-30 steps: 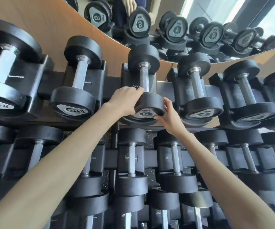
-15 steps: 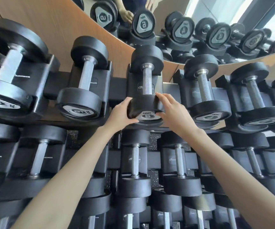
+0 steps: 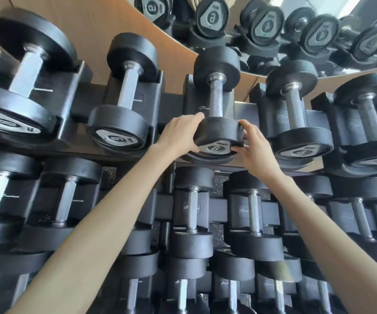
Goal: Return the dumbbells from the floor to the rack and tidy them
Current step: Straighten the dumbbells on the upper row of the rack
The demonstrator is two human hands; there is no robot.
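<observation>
A black dumbbell marked 6 (image 3: 217, 103) lies in its black cradle on the top row of the rack (image 3: 174, 103), handle pointing away from me. My left hand (image 3: 179, 132) grips the left side of its near head. My right hand (image 3: 254, 146) holds the right side of the same head, fingers curled round the rim. Both arms reach up from the bottom of the view. The silver end plate with the number faces me between the two hands.
Other black dumbbells fill the top row: another marked 6 (image 3: 124, 98) to the left, one marked 4 (image 3: 296, 114) to the right. Two lower rows hold several more. A curved wooden wall and a mirror (image 3: 273, 30) stand behind the rack.
Both hands have shifted round the near head of the dumbbell marked 6, from resting on top and below it to clasping its two sides. The view has moved slightly closer.
</observation>
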